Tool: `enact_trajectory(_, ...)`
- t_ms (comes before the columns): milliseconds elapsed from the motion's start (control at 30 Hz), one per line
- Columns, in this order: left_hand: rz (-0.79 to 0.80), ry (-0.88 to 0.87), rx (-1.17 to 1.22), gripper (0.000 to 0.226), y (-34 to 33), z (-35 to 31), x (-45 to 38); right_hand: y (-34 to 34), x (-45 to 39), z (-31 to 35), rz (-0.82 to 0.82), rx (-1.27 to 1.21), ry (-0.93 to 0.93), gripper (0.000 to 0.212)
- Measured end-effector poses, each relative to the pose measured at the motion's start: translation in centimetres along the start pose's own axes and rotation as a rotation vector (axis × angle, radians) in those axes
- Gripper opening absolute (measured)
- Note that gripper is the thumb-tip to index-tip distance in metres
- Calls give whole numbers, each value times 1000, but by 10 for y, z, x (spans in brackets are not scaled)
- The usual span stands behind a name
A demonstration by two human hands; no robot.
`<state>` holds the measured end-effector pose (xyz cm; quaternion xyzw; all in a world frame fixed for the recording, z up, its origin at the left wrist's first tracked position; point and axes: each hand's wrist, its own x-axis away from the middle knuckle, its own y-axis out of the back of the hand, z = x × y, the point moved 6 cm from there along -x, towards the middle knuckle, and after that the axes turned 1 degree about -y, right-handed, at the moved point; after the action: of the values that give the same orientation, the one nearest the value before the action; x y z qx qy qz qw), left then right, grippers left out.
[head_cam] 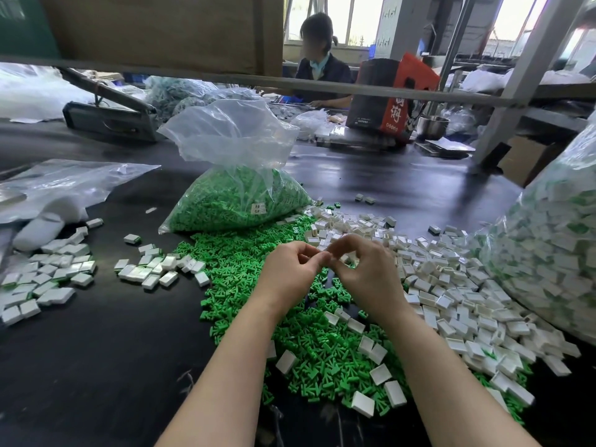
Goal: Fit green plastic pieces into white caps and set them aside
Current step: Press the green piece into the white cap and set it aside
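Standing at the far centre of the dark counter [96, 350] was an open clear plastic bag [235, 175], its lower half packed with green plastic pieces. A second, larger clear bag [554, 246] bulged at the right edge, filled with white caps showing green inside. A flattened, apparently empty clear bag [64, 182] lay at far left.

Loose green plastic pieces [309, 343] spread in a heap from the green bag toward the near centre, directly under the hands. Loose white caps [451, 285] lay heaped to the right of it, some scattered onto the green. White caps [45, 279] lay grouped at left, apart from both heaps.

Left hand [292, 269] and right hand [364, 269] met above the green heap, fingertips touching. Fingers of both hands were curled narrow, pinching a small item between them; the item was hidden by the fingertips, identity not determinable.

Another person [319, 62] sat at the far side.
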<state>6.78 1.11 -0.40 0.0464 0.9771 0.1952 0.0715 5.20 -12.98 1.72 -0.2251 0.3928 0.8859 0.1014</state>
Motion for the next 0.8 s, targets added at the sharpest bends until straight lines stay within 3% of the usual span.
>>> enact_trajectory(200,-57,59,249,12,8,4,0,3,1,7,33,-210,-5,27)
enact_trajectory(433,-158,139,429,15,19,11,1,-22,6,-4,448,238,-49,36)
enact_trajectory(667,-111,174,534,10,14,7,3,-23,5,3,412,214,14,10)
enact_trajectory(800,-60,200,638,10,12,8,3,-20,4,1,362,51,-32,7)
